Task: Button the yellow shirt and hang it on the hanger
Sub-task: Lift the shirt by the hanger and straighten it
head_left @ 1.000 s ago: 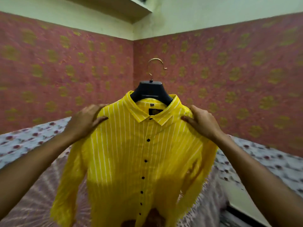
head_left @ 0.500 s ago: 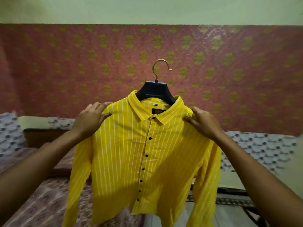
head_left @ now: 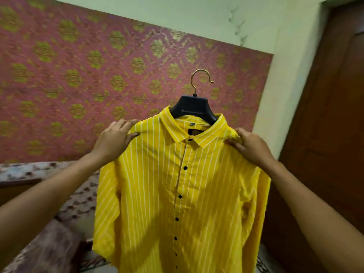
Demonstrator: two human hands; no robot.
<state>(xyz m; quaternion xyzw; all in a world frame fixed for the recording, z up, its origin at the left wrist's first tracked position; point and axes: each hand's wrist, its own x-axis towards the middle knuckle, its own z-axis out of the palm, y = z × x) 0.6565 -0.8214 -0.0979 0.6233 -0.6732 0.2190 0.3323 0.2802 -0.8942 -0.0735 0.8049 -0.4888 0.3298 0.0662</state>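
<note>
The yellow shirt (head_left: pixel 177 194) with white stripes and black buttons hangs buttoned on a black hanger (head_left: pixel 194 107) with a brass hook, held up in the air in front of me. My left hand (head_left: pixel 114 140) grips the shirt's left shoulder over the hanger's end. My right hand (head_left: pixel 249 146) grips the right shoulder the same way. The hanger's arms are hidden inside the shirt. The hook hangs on nothing.
A wall with pink and gold patterned covering (head_left: pixel 98 75) stands behind. A brown wooden door (head_left: pixel 331 115) is at the right. A bed with a patterned cover (head_left: pixel 49 223) lies at the lower left.
My view has swung to the right with the shirt; the door has come into sight and the bed has slid to the left. Both hands keep their hold on the shoulders.
</note>
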